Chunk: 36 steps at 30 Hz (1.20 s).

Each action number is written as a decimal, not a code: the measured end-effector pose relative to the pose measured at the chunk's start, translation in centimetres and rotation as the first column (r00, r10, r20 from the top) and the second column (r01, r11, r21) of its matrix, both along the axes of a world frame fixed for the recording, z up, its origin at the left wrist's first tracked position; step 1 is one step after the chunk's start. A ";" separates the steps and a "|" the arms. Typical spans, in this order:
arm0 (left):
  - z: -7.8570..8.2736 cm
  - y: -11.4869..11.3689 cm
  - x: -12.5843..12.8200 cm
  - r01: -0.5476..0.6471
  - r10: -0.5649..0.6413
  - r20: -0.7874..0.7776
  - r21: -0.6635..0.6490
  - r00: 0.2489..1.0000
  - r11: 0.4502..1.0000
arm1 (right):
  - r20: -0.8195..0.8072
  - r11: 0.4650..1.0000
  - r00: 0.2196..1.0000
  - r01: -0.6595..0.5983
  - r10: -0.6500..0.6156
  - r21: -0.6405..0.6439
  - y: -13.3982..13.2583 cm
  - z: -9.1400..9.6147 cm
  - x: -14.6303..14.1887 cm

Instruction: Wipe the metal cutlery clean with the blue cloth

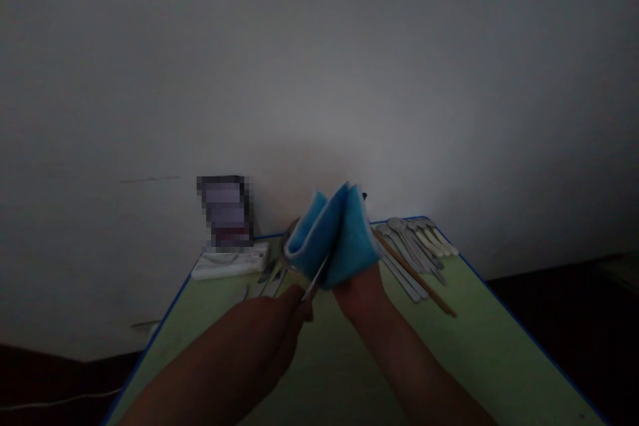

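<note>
My right hand (360, 293) is wrapped in a folded blue cloth (334, 236) and holds it up above the green table (479, 346). My left hand (292, 316) is closed on the handle of a metal utensil (314, 283), whose upper end, apparently a spoon bowl, disappears into the fold of the cloth. The scene is dim, and the fingers of the right hand are hidden by the cloth.
A row of several metal spoons and knives (417, 243) lies at the table's far right, with a wooden stick (414, 274) beside them. More cutlery (269, 279) lies left of the hands. A white box (229, 265) and a blurred object (225, 212) stand by the wall.
</note>
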<state>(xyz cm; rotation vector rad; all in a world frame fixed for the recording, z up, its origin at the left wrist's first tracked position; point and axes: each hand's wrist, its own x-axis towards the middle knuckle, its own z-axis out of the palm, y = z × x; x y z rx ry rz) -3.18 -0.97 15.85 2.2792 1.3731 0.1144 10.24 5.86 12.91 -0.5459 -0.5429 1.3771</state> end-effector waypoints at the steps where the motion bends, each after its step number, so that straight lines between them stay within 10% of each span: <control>1: -0.1 0.2 0.0 -0.010 0.010 -0.002 0.000 1.000 1.000 | -0.020 0.999 0.999 -0.025 0.025 -0.035 0.0 -0.3 -0.2; 6: -0.3 0.3 -0.5 -0.007 0.010 0.028 -0.112 1.000 0.994 | -0.153 0.983 0.987 -0.075 0.049 -0.168 0.9 -0.3 1.2; 12: 1.1 0.2 -0.7 0.082 -0.069 0.078 -0.184 0.995 0.979 | -0.168 0.997 0.983 0.066 -0.070 -0.030 2.1 0.5 4.0; 27: -0.1 2.0 1.3 -0.049 0.069 0.198 -0.104 0.978 0.993 | -0.039 0.982 0.996 -0.084 0.078 -0.170 -0.4 0.2 0.4; 36: 0.1 1.5 0.9 0.020 -0.006 0.103 -0.130 0.995 0.991 | -0.153 0.985 0.986 0.040 -0.067 -0.169 1.5 0.5 3.0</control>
